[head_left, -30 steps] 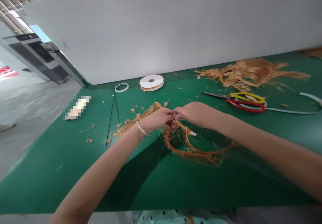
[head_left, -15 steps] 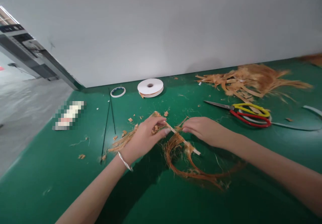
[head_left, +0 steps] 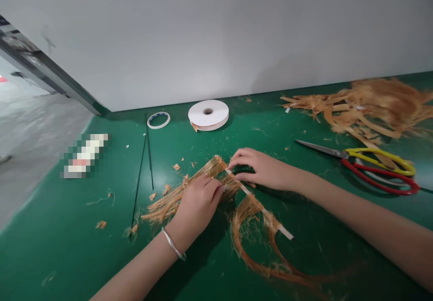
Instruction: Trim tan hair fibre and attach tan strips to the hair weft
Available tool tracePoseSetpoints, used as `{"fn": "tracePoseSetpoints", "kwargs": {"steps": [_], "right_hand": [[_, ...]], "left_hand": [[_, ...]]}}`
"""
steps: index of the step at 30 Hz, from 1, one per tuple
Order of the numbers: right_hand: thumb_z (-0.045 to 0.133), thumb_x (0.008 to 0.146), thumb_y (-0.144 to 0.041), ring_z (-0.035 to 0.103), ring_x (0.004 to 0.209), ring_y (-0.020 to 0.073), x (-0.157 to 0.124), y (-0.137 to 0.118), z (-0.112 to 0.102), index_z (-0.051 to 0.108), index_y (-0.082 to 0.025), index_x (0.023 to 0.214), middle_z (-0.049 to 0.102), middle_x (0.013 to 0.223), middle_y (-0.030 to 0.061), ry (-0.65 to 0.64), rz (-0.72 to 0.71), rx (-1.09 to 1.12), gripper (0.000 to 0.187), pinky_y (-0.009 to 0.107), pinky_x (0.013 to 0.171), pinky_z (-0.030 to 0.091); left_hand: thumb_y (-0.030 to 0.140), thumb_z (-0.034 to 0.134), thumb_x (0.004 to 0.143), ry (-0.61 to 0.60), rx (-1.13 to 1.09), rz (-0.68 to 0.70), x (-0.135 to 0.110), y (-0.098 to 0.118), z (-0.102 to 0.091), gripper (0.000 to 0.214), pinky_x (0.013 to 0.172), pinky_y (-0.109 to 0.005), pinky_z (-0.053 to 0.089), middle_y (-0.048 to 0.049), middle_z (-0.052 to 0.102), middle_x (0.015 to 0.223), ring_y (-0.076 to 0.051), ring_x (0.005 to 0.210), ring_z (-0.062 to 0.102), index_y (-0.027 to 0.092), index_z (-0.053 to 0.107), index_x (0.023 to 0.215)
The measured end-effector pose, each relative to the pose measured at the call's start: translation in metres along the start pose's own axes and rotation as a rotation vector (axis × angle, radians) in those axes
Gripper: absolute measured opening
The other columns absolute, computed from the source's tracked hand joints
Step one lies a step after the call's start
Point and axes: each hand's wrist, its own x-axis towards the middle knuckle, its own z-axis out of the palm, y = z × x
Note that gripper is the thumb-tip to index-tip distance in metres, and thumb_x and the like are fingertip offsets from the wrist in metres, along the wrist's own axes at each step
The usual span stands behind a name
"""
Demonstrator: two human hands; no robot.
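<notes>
White strip with tan fibre along it, slanting across the green counter, long axis from ten o'clock down to four. Nearest to it, the right hand, beside its upper stretch, thumb and forefinger parted with a gap facing nine o'clock; from there, strip's upper end at nine, lower end at five. Left hand over the fibre bundle, with the strip from one o'clock round to four, fingers curled, tips partly hidden, impossible to make out whether gripping. Loose fibre loop at six o'clock from the right hand, scissors at three
</notes>
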Motion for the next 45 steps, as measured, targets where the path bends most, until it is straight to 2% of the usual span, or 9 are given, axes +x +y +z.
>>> {"fn": "tracePoseSetpoints", "kwargs": {"steps": [4, 8, 19, 28, 32, 36, 39, 42, 45], "right_hand": [[0.046, 0.088, -0.040, 0.048, 0.110, 0.0228, -0.007, 0.009, -0.006, 0.063, -0.024, 0.105, 0.054, 0.114, 0.0085, 0.093, 0.040, -0.065, 0.028, 0.041, 0.092, 0.041], [0.049, 0.088, -0.037, 0.049, 0.107, 0.0226, -0.015, 0.010, -0.004, 0.065, -0.023, 0.097, 0.055, 0.110, 0.0086, 0.109, -0.011, -0.119, 0.024, 0.039, 0.089, 0.043], [0.059, 0.085, -0.028, 0.048, 0.096, 0.0219, 0.000, -0.004, 0.002, 0.067, -0.015, 0.091, 0.057, 0.102, 0.0093, 0.024, -0.257, -0.365, 0.016, 0.038, 0.082, 0.043], [0.064, 0.081, -0.033, 0.049, 0.089, 0.0194, 0.008, -0.014, 0.002, 0.062, -0.014, 0.078, 0.058, 0.092, 0.0065, -0.078, -0.238, -0.429, 0.019, 0.031, 0.072, 0.039], [0.062, 0.082, -0.022, 0.048, 0.084, 0.0173, 0.017, -0.012, 0.005, 0.061, -0.015, 0.076, 0.059, 0.087, 0.0047, -0.107, -0.258, -0.502, 0.009, 0.030, 0.069, 0.036], [0.057, 0.081, -0.010, 0.047, 0.079, 0.0164, 0.026, -0.011, 0.007, 0.061, -0.016, 0.070, 0.060, 0.081, 0.0036, -0.109, -0.299, -0.563, 0.014, 0.029, 0.064, 0.031], [0.057, 0.082, -0.011, 0.048, 0.080, 0.0172, 0.030, -0.011, 0.006, 0.063, -0.016, 0.074, 0.061, 0.082, 0.0041, -0.103, -0.304, -0.589, 0.011, 0.029, 0.063, 0.031], [0.055, 0.086, -0.016, 0.050, 0.084, 0.0183, 0.024, -0.010, 0.002, 0.064, -0.015, 0.089, 0.063, 0.087, 0.0056, -0.021, -0.313, -0.527, 0.010, 0.030, 0.067, 0.036], [0.045, 0.090, -0.015, 0.052, 0.086, 0.0178, 0.005, -0.007, 0.001, 0.062, -0.015, 0.102, 0.062, 0.088, 0.0068, 0.184, -0.237, -0.432, 0.020, 0.029, 0.070, 0.039]], "left_hand": [[0.024, 0.044, 0.091, 0.034, 0.038, 0.020, -0.001, -0.002, 0.008, 0.025, 0.061, -0.033, 0.045, -0.0073, 0.062, 0.072, -0.019, 0.069, 0.055, 0.018, 0.062, 0.076], [0.024, 0.043, 0.092, 0.081, 0.079, 0.036, -0.001, -0.003, 0.012, 0.026, 0.061, -0.033, 0.045, -0.0071, 0.060, 0.070, -0.019, 0.067, 0.054, 0.017, 0.062, 0.075], [0.022, 0.050, 0.087, 0.118, 0.242, 0.044, -0.003, 0.007, 0.005, 0.017, 0.068, -0.037, 0.049, -0.0074, 0.062, 0.085, -0.022, 0.080, 0.052, 0.016, 0.066, 0.087], [0.029, 0.053, 0.087, 0.028, 0.269, 0.054, -0.001, 0.005, 0.011, 0.017, 0.070, -0.039, 0.047, -0.0063, 0.062, 0.087, -0.023, 0.083, 0.053, 0.017, 0.065, 0.090], [0.029, 0.052, 0.088, 0.016, 0.271, 0.051, -0.001, 0.004, 0.011, 0.019, 0.070, -0.039, 0.047, -0.0070, 0.061, 0.089, -0.024, 0.084, 0.053, 0.016, 0.064, 0.093], [0.030, 0.051, 0.088, 0.016, 0.268, 0.053, -0.001, 0.003, 0.012, 0.020, 0.070, -0.040, 0.047, -0.0075, 0.061, 0.088, -0.024, 0.084, 0.052, 0.016, 0.064, 0.092], [0.031, 0.051, 0.088, 0.006, 0.263, 0.049, -0.002, 0.004, 0.011, 0.020, 0.070, -0.040, 0.047, -0.0073, 0.061, 0.088, -0.024, 0.084, 0.053, 0.016, 0.064, 0.090], [0.032, 0.050, 0.088, 0.015, 0.264, 0.043, -0.003, 0.006, 0.007, 0.022, 0.071, -0.040, 0.046, -0.0078, 0.061, 0.089, -0.025, 0.086, 0.052, 0.016, 0.064, 0.095], [0.033, 0.048, 0.088, 0.031, 0.270, 0.065, -0.004, 0.009, 0.002, 0.027, 0.072, -0.040, 0.044, -0.0087, 0.060, 0.093, -0.025, 0.088, 0.051, 0.016, 0.062, 0.105]]}}
